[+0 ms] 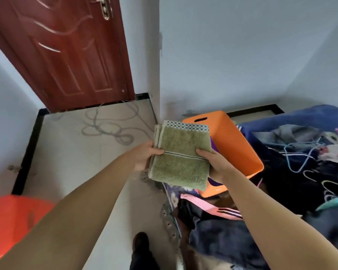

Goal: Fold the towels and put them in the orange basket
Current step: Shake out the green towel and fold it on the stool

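Note:
A folded green towel (180, 154) with a blue checked border is held flat in the air in front of me. My left hand (144, 155) grips its left edge, thumb on top. My right hand (213, 162) grips its right edge, thumb on top as well. Just behind and to the right of the towel stands the orange basket (236, 145) on the bed's edge, its near left part hidden by the towel. Something purple (213, 145) shows inside the basket.
A bed with a heap of clothes (293, 172) and wire hangers (300, 152) fills the right side. A red-orange plastic tub (10, 217) sits at the lower left. A cable (109, 125) lies coiled on the tiled floor before a brown door (70, 51). My shoe (141, 242) is below.

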Demonstrator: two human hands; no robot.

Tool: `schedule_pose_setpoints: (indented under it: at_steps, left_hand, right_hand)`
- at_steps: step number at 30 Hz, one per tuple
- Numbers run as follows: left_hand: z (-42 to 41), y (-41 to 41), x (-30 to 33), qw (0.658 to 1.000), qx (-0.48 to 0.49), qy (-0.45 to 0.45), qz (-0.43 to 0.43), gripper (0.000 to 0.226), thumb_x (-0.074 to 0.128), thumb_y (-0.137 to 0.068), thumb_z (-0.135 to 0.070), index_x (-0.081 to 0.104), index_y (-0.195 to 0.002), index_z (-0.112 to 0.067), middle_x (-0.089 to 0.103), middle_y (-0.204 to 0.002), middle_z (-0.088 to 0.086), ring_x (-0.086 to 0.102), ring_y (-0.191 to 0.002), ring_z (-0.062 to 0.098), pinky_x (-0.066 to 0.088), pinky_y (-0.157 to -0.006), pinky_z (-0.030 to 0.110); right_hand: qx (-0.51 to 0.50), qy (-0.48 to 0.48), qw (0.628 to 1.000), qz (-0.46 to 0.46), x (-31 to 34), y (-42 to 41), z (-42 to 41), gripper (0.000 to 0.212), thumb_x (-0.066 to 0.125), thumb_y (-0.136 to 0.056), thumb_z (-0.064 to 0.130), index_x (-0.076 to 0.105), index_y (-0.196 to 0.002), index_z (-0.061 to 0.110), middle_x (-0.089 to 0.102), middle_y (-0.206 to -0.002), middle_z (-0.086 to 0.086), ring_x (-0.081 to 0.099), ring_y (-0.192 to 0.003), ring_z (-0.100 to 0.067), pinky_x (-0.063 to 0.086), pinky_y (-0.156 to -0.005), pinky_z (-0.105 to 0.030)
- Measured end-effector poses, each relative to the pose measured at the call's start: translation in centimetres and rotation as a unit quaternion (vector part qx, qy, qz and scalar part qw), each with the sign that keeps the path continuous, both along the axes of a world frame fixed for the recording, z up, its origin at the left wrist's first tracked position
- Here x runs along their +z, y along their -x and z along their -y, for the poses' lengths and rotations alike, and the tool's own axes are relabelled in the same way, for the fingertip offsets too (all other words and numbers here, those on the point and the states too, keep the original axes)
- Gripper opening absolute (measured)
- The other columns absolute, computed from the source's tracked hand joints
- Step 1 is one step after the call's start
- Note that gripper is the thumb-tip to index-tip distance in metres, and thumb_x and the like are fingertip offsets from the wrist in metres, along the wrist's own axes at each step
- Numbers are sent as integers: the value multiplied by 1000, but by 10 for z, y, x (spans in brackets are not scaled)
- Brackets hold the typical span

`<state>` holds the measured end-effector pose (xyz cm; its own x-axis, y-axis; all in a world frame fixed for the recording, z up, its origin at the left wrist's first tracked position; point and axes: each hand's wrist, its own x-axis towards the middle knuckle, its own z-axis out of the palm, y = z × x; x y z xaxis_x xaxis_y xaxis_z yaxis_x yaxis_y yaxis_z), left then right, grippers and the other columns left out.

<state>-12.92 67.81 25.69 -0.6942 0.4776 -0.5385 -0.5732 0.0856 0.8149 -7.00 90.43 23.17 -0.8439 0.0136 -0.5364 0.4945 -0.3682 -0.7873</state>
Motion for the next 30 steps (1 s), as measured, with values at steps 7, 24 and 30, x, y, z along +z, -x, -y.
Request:
schedule_pose_setpoints:
  at_steps: [7,24,30]
  left_hand:
    - [-107,97,-14,991,-126,25,-38,43,43,-94,7,47,-131,-14,57,-124,12,56,-110,30,43,-98,45]
    - [-299,181,-210,854,-426,297,-31,65,49,-94,0,19,-151,-12,36,-148,9,41,-131,28,35,-106,35]
    - [-310,160,-289,851,-412,325,-19,42,52,-88,1,54,-128,-8,61,-121,13,59,-109,32,51,-93,41]
  right_hand:
    - [-131,-8,991,11,-12,38,-79,40,59,-91,13,54,-130,15,63,-124,-9,60,-109,-29,52,-83,-43]
    - [-425,-60,836,342,-197,64,-127,39,63,-86,20,53,-124,15,63,-112,-12,60,-101,-36,49,-89,-60]
    - [-368,-154,803,443,-284,61,-132,52,53,-87,26,43,-136,13,54,-132,-14,55,-118,-36,47,-97,-48]
